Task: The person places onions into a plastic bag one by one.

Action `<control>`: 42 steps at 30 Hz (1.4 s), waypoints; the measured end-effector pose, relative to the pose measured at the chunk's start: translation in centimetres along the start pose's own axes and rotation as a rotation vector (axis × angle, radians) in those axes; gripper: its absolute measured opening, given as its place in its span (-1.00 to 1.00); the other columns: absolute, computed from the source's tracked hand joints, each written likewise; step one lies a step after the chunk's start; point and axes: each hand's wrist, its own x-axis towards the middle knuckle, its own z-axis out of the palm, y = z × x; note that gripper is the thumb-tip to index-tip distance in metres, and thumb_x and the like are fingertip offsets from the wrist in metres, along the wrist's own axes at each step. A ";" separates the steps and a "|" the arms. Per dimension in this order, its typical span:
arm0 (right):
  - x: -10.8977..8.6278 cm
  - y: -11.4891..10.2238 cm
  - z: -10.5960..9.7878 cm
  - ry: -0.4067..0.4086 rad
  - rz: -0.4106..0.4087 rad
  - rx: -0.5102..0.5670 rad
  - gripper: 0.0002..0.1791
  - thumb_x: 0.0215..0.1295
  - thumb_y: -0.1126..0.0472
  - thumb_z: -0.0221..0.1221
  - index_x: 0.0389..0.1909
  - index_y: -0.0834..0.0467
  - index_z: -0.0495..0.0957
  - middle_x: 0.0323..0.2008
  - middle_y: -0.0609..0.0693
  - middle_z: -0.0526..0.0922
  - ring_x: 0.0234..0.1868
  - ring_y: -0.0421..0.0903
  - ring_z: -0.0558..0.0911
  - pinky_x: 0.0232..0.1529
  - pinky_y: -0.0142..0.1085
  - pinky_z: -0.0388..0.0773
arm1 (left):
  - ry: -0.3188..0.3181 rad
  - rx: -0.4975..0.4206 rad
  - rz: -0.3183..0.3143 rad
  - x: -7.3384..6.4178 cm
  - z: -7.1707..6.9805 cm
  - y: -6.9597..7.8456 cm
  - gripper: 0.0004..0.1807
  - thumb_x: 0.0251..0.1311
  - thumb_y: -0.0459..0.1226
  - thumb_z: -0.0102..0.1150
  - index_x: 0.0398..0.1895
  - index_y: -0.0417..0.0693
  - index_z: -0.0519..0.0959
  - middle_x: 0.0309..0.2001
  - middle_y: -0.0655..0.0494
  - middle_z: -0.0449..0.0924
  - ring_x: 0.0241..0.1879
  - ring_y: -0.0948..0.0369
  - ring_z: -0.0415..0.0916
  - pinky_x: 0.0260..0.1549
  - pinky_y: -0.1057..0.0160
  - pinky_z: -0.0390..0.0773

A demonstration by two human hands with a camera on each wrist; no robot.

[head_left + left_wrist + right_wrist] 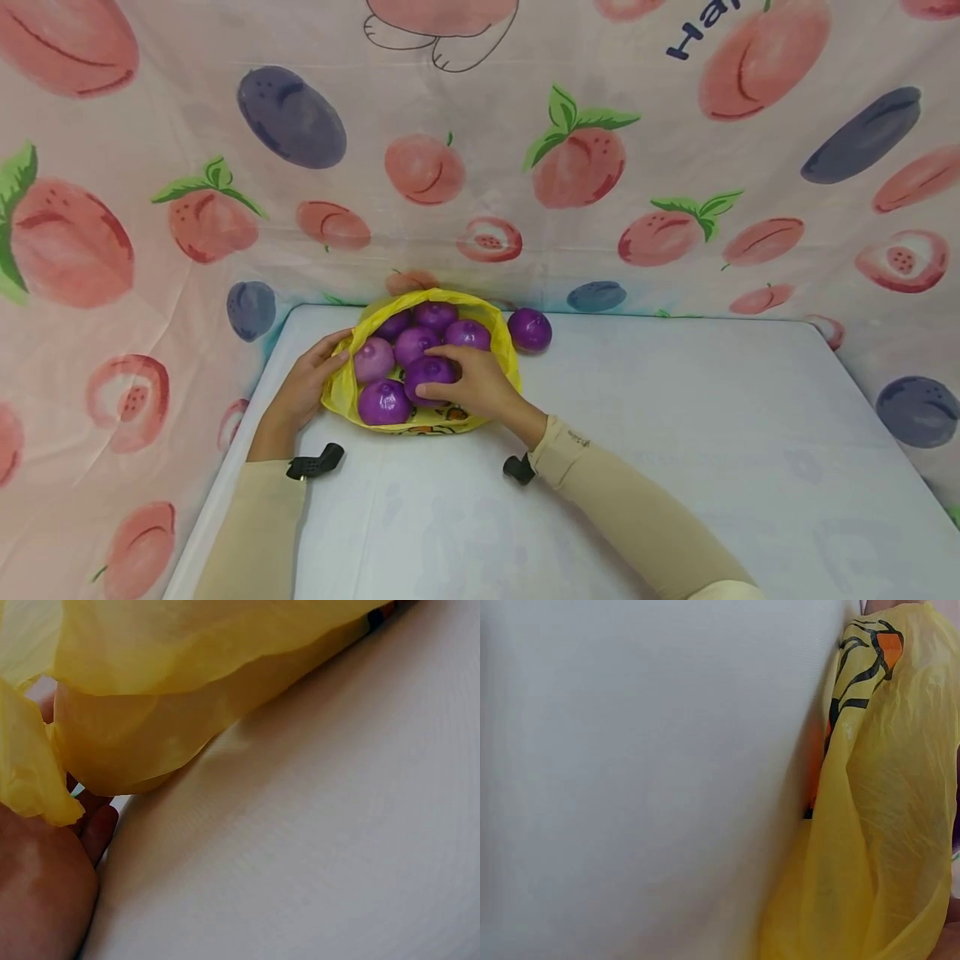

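Note:
A yellow plastic bag (343, 398) lies with its mouth spread wide, and several round, shiny purple onions sit inside, one paler onion (373, 360) among them. My left hand (303, 385) pinches the bag's left rim; in the left wrist view, yellow film (142, 742) passes between thumb and fingers. Reaching in over the right rim, my right hand (480, 382) grips a dark purple onion (429, 380) between thumb and fingers. In the right wrist view the bag's side (885, 795) hides most of that hand.
Outside the bag, a single purple onion (530, 330) rests on the white table (675, 433) just right of the rim. Behind the table's back edge hangs a fruit-printed cloth (480, 100). Black wrist-camera mounts (315, 462) protrude at both wrists.

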 end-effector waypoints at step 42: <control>0.3 1.0 1.3 -0.041 -0.012 -0.055 -0.26 0.17 -0.25 0.40 0.34 -0.04 0.53 0.25 -0.07 0.63 0.29 -0.07 0.56 0.37 -0.12 0.47 | -0.006 -0.010 0.002 0.2 -0.2 -0.3 -0.39 0.53 -0.04 0.04 0.56 0.08 0.24 0.51 0.06 0.19 0.26 0.32 0.35 0.10 0.51 0.54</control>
